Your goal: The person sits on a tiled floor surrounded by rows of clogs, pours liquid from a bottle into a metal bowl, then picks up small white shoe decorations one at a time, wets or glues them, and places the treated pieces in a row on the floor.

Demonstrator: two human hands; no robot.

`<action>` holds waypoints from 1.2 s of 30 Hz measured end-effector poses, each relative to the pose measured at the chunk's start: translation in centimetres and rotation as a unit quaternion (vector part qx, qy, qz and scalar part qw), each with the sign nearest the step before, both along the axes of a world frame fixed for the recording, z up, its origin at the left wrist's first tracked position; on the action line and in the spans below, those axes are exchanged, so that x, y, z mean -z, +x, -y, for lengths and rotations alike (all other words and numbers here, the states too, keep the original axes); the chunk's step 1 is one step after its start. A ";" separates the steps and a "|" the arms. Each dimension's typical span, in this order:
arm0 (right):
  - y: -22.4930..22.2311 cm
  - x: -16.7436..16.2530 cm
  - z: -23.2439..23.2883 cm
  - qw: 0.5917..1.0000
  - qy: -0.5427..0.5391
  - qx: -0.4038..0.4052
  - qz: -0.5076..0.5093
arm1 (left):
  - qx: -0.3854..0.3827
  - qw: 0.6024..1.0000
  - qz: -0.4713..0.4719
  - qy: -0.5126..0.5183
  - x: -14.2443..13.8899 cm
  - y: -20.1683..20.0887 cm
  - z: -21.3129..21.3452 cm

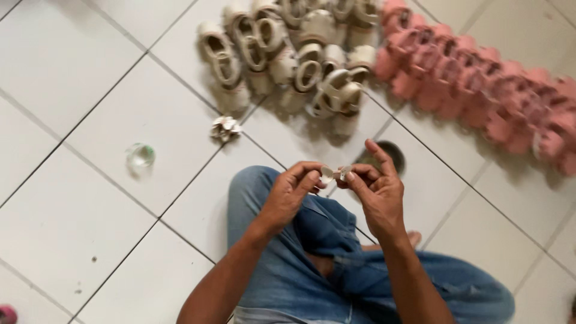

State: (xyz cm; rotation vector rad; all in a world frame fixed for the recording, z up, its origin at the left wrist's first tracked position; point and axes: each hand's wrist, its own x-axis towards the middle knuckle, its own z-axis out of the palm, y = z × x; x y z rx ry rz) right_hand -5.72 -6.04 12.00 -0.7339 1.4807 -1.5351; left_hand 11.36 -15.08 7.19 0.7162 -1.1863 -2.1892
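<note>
**Small pale piece pinched between both hands above a jeans-clad knee**

Nearest the lens: blue jeans (312,264), legs folded on the white tiled floor (78,222), a bare toe just visible beyond the right forearm. Above the raised knee, left hand (290,195) and right hand (378,195) brought together, fingertips almost touching. Left thumb and forefinger closed on a small round pale piece (327,174); right thumb and fingers closed on a smaller pale bit (345,174) right beside it. Too blurred to tell what the two pieces are or whether joined. Right forefinger stretched out and up, not gripping.

Behind the right hand, a dark round floor drain (393,155), partly hidden. Farther out, a cluster of cream sandals (288,54) laid side by side, straps up, and next to it, to the right, a row of pink sandals (480,90) running toward the picture's edge. On the tiles just before the cream cluster, a small crumpled whitish flower-like ornament (225,128). Well to the left, alone on a tile, a small clear round container (140,156). At the lower left corner, a sliver of something pink (7,314).
</note>
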 end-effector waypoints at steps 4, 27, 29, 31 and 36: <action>-0.7 -1.0 -4.6 0.998 -0.008 0.055 -0.005 | 0.039 0.999 -0.019 -0.006 -1.9 -2.9 -4.1; 1.1 -2.0 -18.8 0.741 0.101 0.116 -0.653 | 0.102 0.995 0.006 0.014 -5.6 -8.2 -13.7; 1.1 -2.2 -18.8 0.730 0.109 0.103 -0.667 | 0.096 0.995 -0.001 0.020 -5.8 -8.2 -13.4; 1.0 -2.4 -19.0 0.702 0.110 0.101 -0.696 | 0.095 0.995 0.012 0.010 -5.9 -8.2 -13.0; 0.1 -2.2 -19.6 0.739 0.105 0.104 -0.657 | 0.095 0.995 0.017 0.013 -5.3 -8.8 -12.5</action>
